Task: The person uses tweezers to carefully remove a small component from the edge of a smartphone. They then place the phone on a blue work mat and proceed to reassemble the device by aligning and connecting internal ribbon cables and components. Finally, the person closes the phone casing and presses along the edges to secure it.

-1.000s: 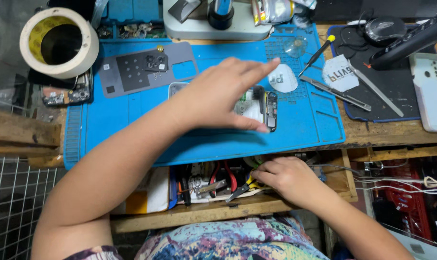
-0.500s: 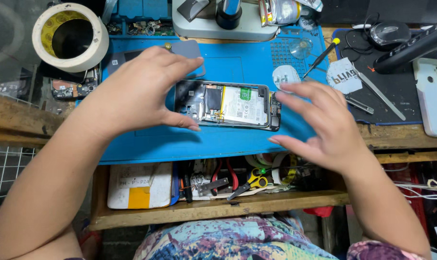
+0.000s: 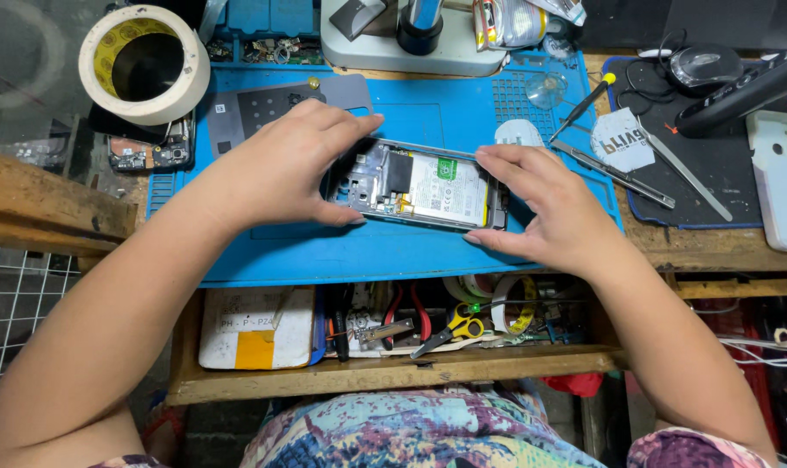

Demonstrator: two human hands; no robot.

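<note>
Head cam: L hand (image 3: 285,169) & R hand (image 3: 553,208) grip opened phone (image 3: 419,186) by edges, mid-mat (image 3: 324,256).

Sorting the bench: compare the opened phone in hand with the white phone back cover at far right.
The opened phone with exposed battery is gripped by the left hand and right hand; the white phone back cover lies untouched. One shows internals over the blue mat, the other a plain shell. Both are flat, rounded rectangles.

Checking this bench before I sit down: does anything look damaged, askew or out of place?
The opened phone with its back cover off shows bare battery and boards, gripped at its ends by the left hand and right hand over the blue work mat. A second bare circuit board lies half under the masking tape roll.
</note>
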